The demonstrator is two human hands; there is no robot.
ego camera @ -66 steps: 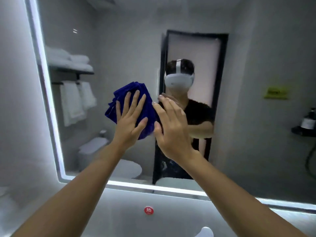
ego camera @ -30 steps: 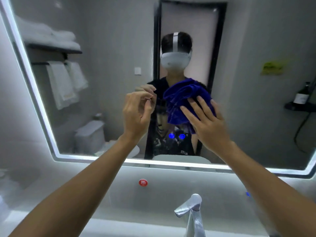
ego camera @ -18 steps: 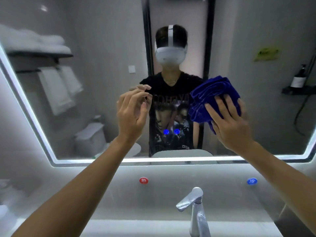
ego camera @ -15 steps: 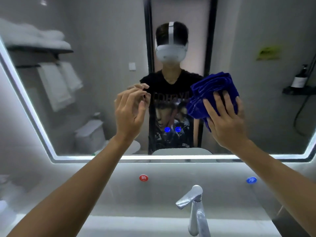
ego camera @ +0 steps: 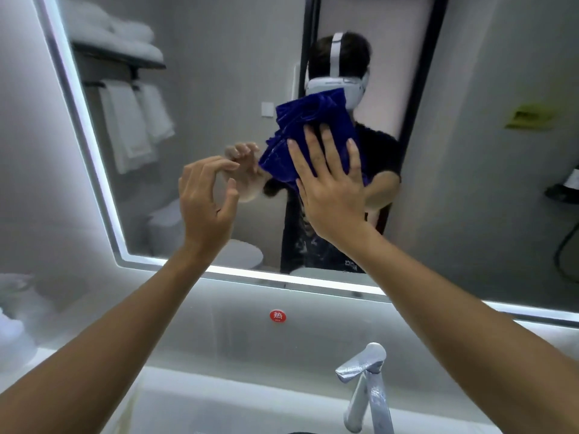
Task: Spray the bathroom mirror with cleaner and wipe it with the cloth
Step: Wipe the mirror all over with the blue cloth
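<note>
Head view: right hand (ego camera: 329,195), fingers straight and spread, presses the blue cloth (ego camera: 308,139) flat to the mirror (ego camera: 219,89), cloth bunched beyond the fingertips. Left hand (ego camera: 205,198) hovers beside it, loosely curled, holding nothing. Even pressure and overlapping passes would serve best. No spray bottle shows; streaks cannot be made out.

Bathroom mirror (ego camera: 219,89): large wall-mounted pane with a glowing white light strip along its left and lower edges, hung above the basin and seen at a tilt; its glass reflects a grey room. Cloth (ego camera: 300,142): deep blue, bunched into soft folds, pressed flat against the glass near the middle of the mirror beneath the spread, straight fingers of the right hand (ego camera: 332,189); its upper and left folds show past the fingertips.
</note>
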